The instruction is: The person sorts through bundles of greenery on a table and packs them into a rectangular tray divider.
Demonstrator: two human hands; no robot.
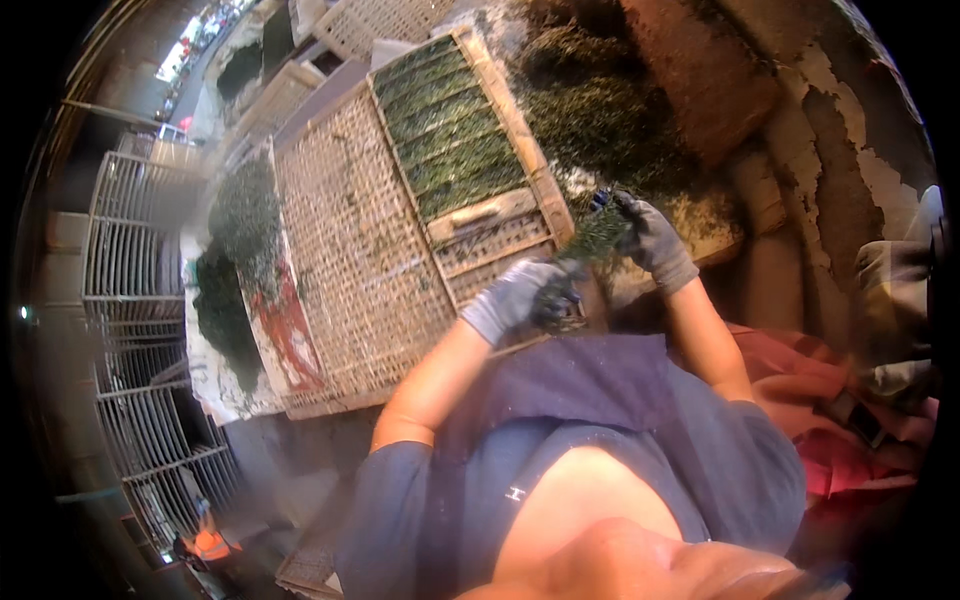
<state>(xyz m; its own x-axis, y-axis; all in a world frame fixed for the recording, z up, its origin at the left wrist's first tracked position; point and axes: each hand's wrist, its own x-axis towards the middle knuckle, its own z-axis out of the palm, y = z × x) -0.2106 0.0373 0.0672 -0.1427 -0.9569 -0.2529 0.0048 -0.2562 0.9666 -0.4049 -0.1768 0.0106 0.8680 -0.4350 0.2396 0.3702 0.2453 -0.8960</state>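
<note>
My left hand (510, 300), in a grey glove, is curled at the near right corner of the woven tray, with a dark green clump at its fingers. My right hand (652, 240), also gloved, grips a tuft of dark green stringy leaves (597, 235) that hangs between the two hands. Left of them lies a wooden frame (520, 135) with several slots packed with the same green stuff. A short wooden block (482, 214) rests across the frame below the filled slots. The slots nearest me show bare weave.
A wide woven tray (350, 230) extends left of the frame. Loose green heaps (600, 100) lie beyond my right hand, and another pile (245, 225) sits at the tray's left. Metal racks (150, 230) stand far left. A person in an orange top (210, 543) is at lower left.
</note>
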